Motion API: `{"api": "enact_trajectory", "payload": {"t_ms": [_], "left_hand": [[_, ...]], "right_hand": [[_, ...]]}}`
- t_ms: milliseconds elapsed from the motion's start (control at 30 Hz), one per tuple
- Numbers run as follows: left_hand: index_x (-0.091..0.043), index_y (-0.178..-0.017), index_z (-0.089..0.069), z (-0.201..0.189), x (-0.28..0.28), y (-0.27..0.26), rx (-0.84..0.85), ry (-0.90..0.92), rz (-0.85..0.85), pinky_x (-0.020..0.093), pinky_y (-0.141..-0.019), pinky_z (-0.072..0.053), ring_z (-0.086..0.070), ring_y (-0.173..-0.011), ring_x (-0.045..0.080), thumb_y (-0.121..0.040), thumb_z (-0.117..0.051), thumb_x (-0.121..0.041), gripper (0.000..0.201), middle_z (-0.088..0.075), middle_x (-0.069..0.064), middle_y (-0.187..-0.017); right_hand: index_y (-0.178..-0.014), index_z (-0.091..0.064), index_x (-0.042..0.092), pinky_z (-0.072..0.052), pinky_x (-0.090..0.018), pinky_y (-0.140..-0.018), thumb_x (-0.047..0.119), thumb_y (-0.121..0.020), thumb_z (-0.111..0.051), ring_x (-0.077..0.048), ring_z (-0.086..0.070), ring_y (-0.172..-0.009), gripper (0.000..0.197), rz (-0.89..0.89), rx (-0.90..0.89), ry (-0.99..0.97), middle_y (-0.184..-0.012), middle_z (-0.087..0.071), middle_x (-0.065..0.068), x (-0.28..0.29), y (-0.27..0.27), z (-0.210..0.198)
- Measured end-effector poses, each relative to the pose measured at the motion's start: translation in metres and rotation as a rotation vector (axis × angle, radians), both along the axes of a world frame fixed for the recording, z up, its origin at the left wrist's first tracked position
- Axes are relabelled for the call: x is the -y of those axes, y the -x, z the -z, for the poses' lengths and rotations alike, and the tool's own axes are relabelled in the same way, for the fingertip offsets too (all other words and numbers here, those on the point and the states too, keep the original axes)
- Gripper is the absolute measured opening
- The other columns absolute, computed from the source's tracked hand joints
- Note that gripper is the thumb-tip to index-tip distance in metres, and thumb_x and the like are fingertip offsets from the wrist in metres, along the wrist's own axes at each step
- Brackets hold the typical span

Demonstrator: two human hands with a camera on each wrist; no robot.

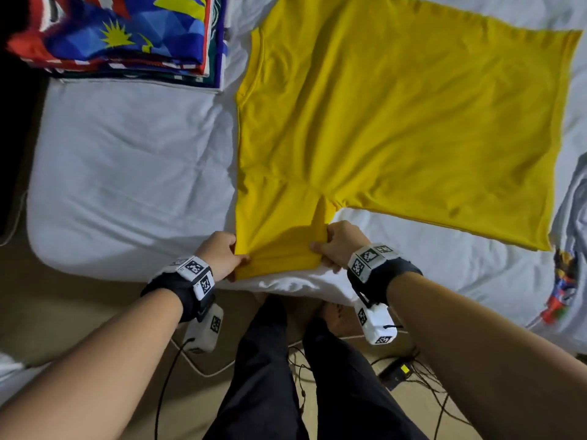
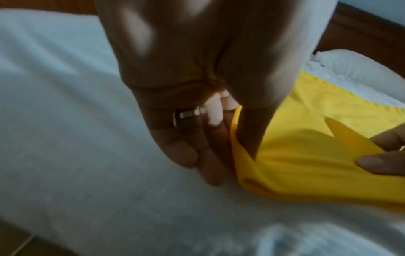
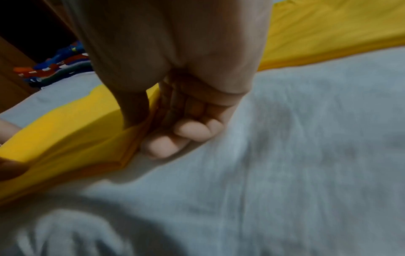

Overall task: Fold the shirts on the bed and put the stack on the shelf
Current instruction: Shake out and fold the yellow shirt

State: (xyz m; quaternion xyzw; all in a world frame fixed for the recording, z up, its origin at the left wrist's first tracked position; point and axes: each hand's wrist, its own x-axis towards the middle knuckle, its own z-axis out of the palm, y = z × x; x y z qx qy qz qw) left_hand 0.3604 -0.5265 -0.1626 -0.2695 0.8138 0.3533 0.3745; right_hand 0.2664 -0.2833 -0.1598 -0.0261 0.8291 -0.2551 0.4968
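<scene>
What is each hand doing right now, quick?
Left hand: pinching the near sleeve of the plain yellow cotton T-shirt.
Right hand: pinching the same sleeve's other edge.

Seen from above: a bed [image 1: 127,160] under a wrinkled pale sheet, with a yellow shirt [image 1: 397,115] spread flat across its middle. At the far left corner, a stack of folded patterned shirts [image 1: 127,39]; along the right edge, a white printed garment [image 1: 568,249]. Below the near edge, tan floor [image 1: 63,312] strewn with dark cables [image 1: 422,385].

Left hand [image 1: 221,253] and right hand [image 1: 340,246] side by side, forearms extended, thumbs and fingers [image 3: 163,147] pinching yellow sleeve [image 1: 282,246]
</scene>
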Motion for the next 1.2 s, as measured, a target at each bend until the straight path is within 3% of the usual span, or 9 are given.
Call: {"api": "enact_trajectory", "payload": {"t_ms": [133, 267, 400, 500, 600, 700, 800, 967, 1200], "left_hand": [[0.004, -0.074, -0.067, -0.009, 0.007, 0.024, 0.095, 0.038, 0.064, 0.039, -0.061, -0.055, -0.070, -0.064, 0.033, -0.089, -0.073, -0.039, 0.046, -0.071, 0.019, -0.069], [-0.003, -0.067, -0.066, -0.024, 0.027, 0.072, -0.004, 0.167, -0.046, 0.035, -0.063, -0.051, -0.068, -0.063, 0.031, -0.086, -0.066, -0.056, 0.057, -0.070, 0.012, -0.064], [-0.003, -0.071, -0.062, -0.024, 0.049, 0.128, -0.206, 0.218, -0.150, 0.033, -0.062, -0.042, -0.064, -0.072, 0.036, -0.090, -0.066, -0.043, 0.045, -0.065, 0.021, -0.072], [-0.016, -0.079, -0.061, -0.011, 0.065, 0.166, -0.246, 0.179, -0.229, 0.033, -0.069, -0.043, -0.062, -0.083, 0.032, -0.093, -0.065, -0.036, 0.025, -0.067, 0.011, -0.083], [-0.015, -0.093, -0.064, 0.006, 0.075, 0.198, -0.266, 0.114, -0.322, 0.031, -0.075, -0.041, -0.061, -0.087, 0.029, -0.093, -0.063, -0.035, 0.020, -0.065, 0.005, -0.089], [-0.011, -0.079, -0.058, 0.019, 0.076, 0.228, -0.286, 0.062, -0.308, 0.031, -0.071, -0.034, -0.058, -0.085, 0.030, -0.097, -0.057, -0.036, 0.031, -0.058, 0.006, -0.081], [-0.014, -0.072, -0.057, 0.028, 0.073, 0.252, -0.277, 0.056, -0.330, 0.031, -0.061, -0.034, -0.052, -0.064, 0.021, -0.096, -0.059, -0.043, 0.038, -0.055, -0.001, -0.066], [-0.013, -0.078, -0.065, 0.049, 0.076, 0.253, -0.315, -0.030, -0.427, 0.037, -0.067, -0.049, -0.060, -0.072, 0.026, -0.088, -0.070, -0.038, 0.028, -0.067, 0.004, -0.075], [-0.020, -0.066, -0.044, 0.057, 0.094, 0.239, -0.427, -0.073, -0.441, 0.029, -0.053, -0.030, -0.047, -0.059, 0.011, -0.096, -0.064, -0.030, 0.037, -0.048, -0.004, -0.062]], "right_hand": [[-0.078, -0.064, 0.004, -0.059, -0.037, -0.074, 0.042, -0.094, -0.061, -0.023, -0.067, -0.068, 0.042, -0.250, -0.101, -0.141, -0.077, -0.072, -0.012, -0.002, 0.030, -0.016], [-0.071, -0.059, 0.013, -0.051, -0.033, -0.067, 0.036, -0.090, -0.066, -0.031, -0.065, -0.080, 0.031, -0.116, -0.286, -0.114, -0.084, -0.070, -0.014, 0.001, 0.082, -0.027], [-0.075, -0.060, 0.014, -0.051, -0.037, -0.066, 0.032, -0.093, -0.065, -0.032, -0.064, -0.076, 0.026, -0.083, -0.351, -0.049, -0.083, -0.070, -0.015, 0.028, 0.147, -0.036], [-0.078, -0.058, 0.013, -0.045, -0.033, -0.063, 0.026, -0.095, -0.062, -0.029, -0.059, -0.075, 0.021, -0.112, -0.435, -0.014, -0.083, -0.067, -0.013, 0.061, 0.198, -0.040], [-0.088, -0.061, 0.014, -0.042, -0.031, -0.060, 0.025, -0.096, -0.057, -0.029, -0.058, -0.075, 0.015, -0.168, -0.510, -0.024, -0.083, -0.064, -0.010, 0.098, 0.247, -0.038], [-0.104, -0.066, 0.018, -0.049, -0.034, -0.062, 0.023, -0.098, -0.051, -0.030, -0.061, -0.078, 0.017, -0.221, -0.563, -0.038, -0.093, -0.068, -0.010, 0.141, 0.292, -0.029], [-0.123, -0.062, 0.027, -0.043, -0.029, -0.059, 0.018, -0.100, -0.045, -0.025, -0.060, -0.083, 0.029, -0.277, -0.599, -0.075, -0.102, -0.062, -0.003, 0.182, 0.328, -0.016], [-0.146, -0.036, 0.034, -0.053, -0.041, -0.085, 0.007, -0.095, -0.044, -0.029, -0.058, -0.115, 0.058, -0.588, -0.604, -0.146, -0.136, -0.054, -0.004, 0.228, 0.365, 0.011], [-0.107, -0.060, 0.024, -0.044, -0.032, -0.065, 0.015, -0.095, -0.053, -0.034, -0.063, -0.089, 0.017, -0.612, -0.732, -0.133, -0.099, -0.066, -0.011, 0.259, 0.381, 0.017]]}}
